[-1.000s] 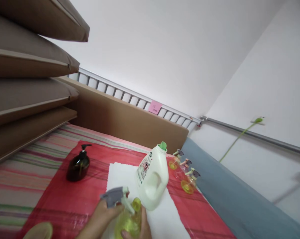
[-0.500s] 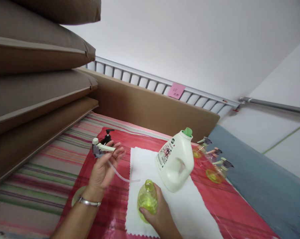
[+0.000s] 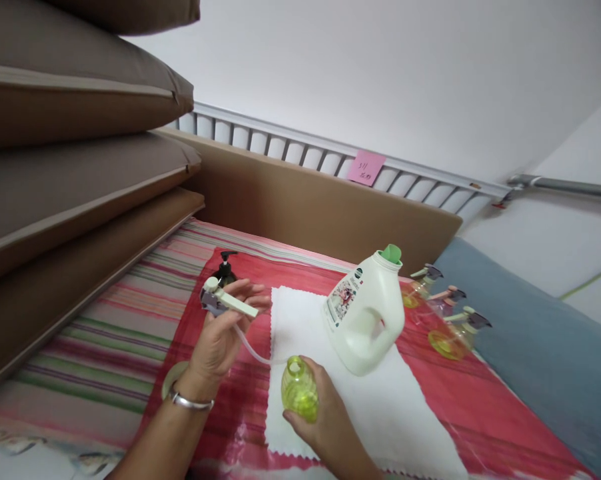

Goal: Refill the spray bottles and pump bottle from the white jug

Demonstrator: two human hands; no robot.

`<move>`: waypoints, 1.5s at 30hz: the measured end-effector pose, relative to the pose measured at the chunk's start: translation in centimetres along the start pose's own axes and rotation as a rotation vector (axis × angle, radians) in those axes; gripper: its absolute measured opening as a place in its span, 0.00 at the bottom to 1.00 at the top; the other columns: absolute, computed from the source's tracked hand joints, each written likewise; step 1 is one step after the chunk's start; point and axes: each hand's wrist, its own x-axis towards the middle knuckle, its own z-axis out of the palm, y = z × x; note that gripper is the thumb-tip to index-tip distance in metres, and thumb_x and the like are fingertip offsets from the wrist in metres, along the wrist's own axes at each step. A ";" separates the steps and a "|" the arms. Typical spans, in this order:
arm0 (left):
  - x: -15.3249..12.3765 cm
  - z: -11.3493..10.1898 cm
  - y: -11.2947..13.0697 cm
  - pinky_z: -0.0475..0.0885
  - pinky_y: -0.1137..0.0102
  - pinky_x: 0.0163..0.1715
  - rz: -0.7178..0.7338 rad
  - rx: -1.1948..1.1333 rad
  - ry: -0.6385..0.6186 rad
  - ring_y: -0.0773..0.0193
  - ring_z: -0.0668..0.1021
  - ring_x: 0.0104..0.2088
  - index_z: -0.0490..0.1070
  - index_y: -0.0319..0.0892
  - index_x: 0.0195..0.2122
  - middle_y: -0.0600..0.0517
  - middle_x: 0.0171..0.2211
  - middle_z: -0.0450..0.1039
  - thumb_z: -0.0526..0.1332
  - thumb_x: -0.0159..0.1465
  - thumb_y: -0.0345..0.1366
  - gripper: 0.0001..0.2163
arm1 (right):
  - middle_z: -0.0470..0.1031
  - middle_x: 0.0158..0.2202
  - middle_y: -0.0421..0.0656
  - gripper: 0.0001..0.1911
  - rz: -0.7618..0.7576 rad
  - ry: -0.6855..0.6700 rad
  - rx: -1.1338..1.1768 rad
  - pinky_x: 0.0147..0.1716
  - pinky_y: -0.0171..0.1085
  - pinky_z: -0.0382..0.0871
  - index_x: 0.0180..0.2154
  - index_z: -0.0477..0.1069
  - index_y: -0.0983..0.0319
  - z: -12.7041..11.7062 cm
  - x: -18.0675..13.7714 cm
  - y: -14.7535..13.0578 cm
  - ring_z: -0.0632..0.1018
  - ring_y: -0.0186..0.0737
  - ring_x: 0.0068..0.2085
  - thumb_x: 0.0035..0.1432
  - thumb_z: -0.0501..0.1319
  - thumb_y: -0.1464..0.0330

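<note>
My left hand [image 3: 225, 333] holds a pump head [image 3: 230, 301] with a pale green spout and a greyish collar, its clear tube [image 3: 253, 351] curving down toward the bottle. In my right hand [image 3: 325, 413] is a yellow-green see-through bottle [image 3: 299, 390] with an uncapped mouth, fingers wrapped round its side. The tube's end lies close to the bottle's mouth; whether it is inside I cannot tell. Beyond the bottle, a large pale green detergent jug [image 3: 368, 313] with a green spout in its neck stands on a white cloth [image 3: 295, 320].
Pump bottles [image 3: 453, 337] stand in a row at the right. A dark pump bottle [image 3: 224, 270] is behind my left hand. Brown cushions [image 3: 80, 173] are stacked at the left. A brown board [image 3: 320, 207] and a radiator [image 3: 290, 152] bearing a pink note [image 3: 365, 167] line the back.
The view has shifted slightly. My left hand has brought the pump head toward the bottle, and the tube's end is now nearer its mouth. My right hand still holds the bottle.
</note>
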 end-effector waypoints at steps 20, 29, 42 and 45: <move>-2.2 2.4 -2.5 0.66 0.61 0.48 -0.262 0.572 -0.246 0.53 0.74 0.46 0.73 0.43 0.43 0.47 0.44 0.75 0.61 0.52 0.28 0.16 | 0.66 0.52 0.49 0.35 -0.100 0.002 -0.074 0.55 0.50 0.60 0.54 0.59 0.61 0.9 0.1 0.5 0.67 0.53 0.54 0.41 0.63 0.72; -3.2 1.5 -6.8 0.68 0.66 0.43 -0.472 0.626 -0.239 0.59 0.74 0.43 0.73 0.42 0.42 0.49 0.41 0.75 0.63 0.51 0.32 0.16 | 0.74 0.44 0.51 0.27 -0.038 0.067 -0.026 0.49 0.51 0.66 0.46 0.66 0.63 0.8 0.3 1.7 0.74 0.53 0.47 0.39 0.64 0.69; -4.2 1.8 -8.6 0.67 0.68 0.39 -0.432 0.605 -0.166 0.61 0.75 0.38 0.72 0.43 0.38 0.52 0.35 0.75 0.63 0.49 0.29 0.14 | 0.73 0.44 0.54 0.28 -0.014 0.150 0.012 0.49 0.54 0.65 0.46 0.64 0.65 1.3 -0.5 2.3 0.72 0.56 0.49 0.38 0.63 0.70; -4.4 2.3 -9.2 0.68 0.70 0.35 -0.417 0.673 -0.170 0.62 0.74 0.34 0.72 0.41 0.33 0.52 0.31 0.74 0.64 0.48 0.29 0.10 | 0.74 0.44 0.53 0.29 -0.014 0.117 0.063 0.48 0.53 0.67 0.47 0.63 0.64 1.3 -0.6 2.4 0.74 0.56 0.48 0.40 0.64 0.68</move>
